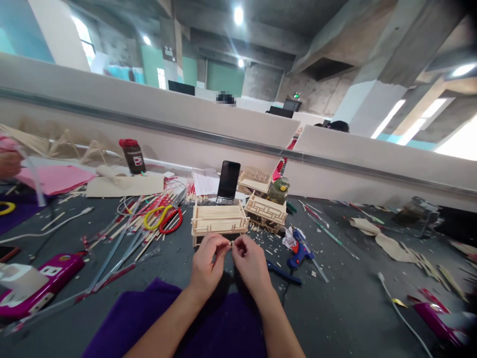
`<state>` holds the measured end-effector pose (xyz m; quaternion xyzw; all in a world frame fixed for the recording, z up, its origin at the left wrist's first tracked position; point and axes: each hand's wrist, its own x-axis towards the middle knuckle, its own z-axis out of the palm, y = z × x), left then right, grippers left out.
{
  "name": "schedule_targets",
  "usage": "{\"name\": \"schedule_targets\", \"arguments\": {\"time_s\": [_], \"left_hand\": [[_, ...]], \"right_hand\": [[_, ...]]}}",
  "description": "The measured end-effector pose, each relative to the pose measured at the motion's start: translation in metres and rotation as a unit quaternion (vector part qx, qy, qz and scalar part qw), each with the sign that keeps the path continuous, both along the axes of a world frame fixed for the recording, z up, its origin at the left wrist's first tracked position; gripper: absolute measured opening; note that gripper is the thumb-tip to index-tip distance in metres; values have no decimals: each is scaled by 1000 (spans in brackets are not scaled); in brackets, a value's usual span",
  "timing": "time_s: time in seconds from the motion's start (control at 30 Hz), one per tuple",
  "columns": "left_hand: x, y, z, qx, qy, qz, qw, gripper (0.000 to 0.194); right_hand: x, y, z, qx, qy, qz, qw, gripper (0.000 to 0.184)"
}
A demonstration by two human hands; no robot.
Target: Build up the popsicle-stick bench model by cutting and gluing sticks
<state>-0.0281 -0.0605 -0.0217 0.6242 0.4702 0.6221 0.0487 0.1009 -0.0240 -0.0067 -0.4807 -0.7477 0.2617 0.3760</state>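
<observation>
My left hand point(208, 263) and my right hand point(252, 263) meet fingertip to fingertip above the dark table, each closed in a pinch. Between them is something tiny and dark that I cannot make out. Just beyond my fingers stands a small railed model of pale wooden sticks point(219, 215). A second stick model point(266, 208) is to its right, with a third point(256, 180) behind. To the right of my right hand lie a blue glue gun point(298, 257) and a dark blue-handled tool point(285, 273).
A black phone point(228, 180) leans upright behind the models. Left are scissors point(174, 221) with yellow and red handles, loose sticks, and a brown bottle point(133, 158). A glass jar point(278, 190) stands right. Purple cloth point(149, 318) lies under my forearms. Another person's hand point(9, 161) shows far left.
</observation>
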Motion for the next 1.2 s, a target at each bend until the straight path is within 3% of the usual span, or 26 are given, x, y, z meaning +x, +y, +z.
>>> {"name": "schedule_targets", "arguments": {"time_s": [0.13,0.33,0.43,0.63,0.87,1.2], "left_hand": [[2,2,1,-64,-47,-24,997,14],[4,2,4,-139,-98,-71,983,16],[5,1,4,-173,-107,-77,976,20],[3,2,5,-163,-92,-101,977,20],[4,5,6,-174,-153,-125,965,19],[3,9,8,-286,-322,-208,878,34]], "right_hand": [[0,5,5,-75,216,19,973,19],[-2,0,11,-139,326,53,933,17],[-3,0,8,-160,342,65,924,20],[-5,-2,8,-140,355,93,920,17],[-4,0,7,-120,345,71,928,19],[2,5,6,-144,327,72,931,22]]}}
